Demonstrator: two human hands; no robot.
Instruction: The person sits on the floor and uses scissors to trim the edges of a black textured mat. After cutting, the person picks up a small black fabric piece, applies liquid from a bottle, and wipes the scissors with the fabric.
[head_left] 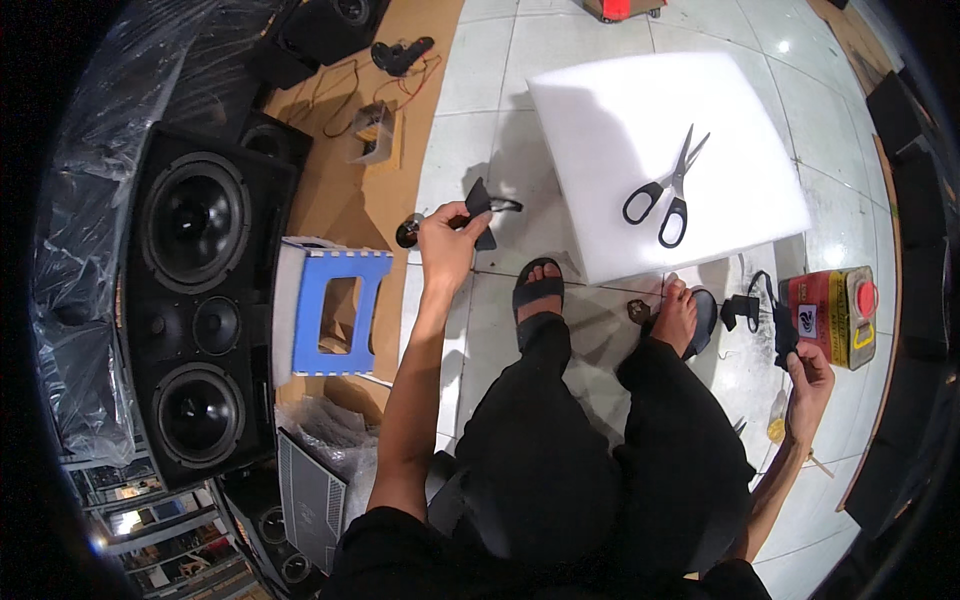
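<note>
Finding: pinch grip, both sides.
I record left hand (450, 245) pinching a black flap (480, 202) left of the white foam block (600, 150); right hand (811, 380) pinching another black piece (785, 338) near a red-and-yellow can (835, 312).

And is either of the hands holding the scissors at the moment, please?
No, the scissors lie on the white block, apart from both the left hand and the right hand.

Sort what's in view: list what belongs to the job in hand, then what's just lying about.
Job in hand:
black flap in left hand
black item in right hand
probably scissors, on white foam block

Apparently lying about:
blue stool
red-and-yellow can
large black speaker
</note>
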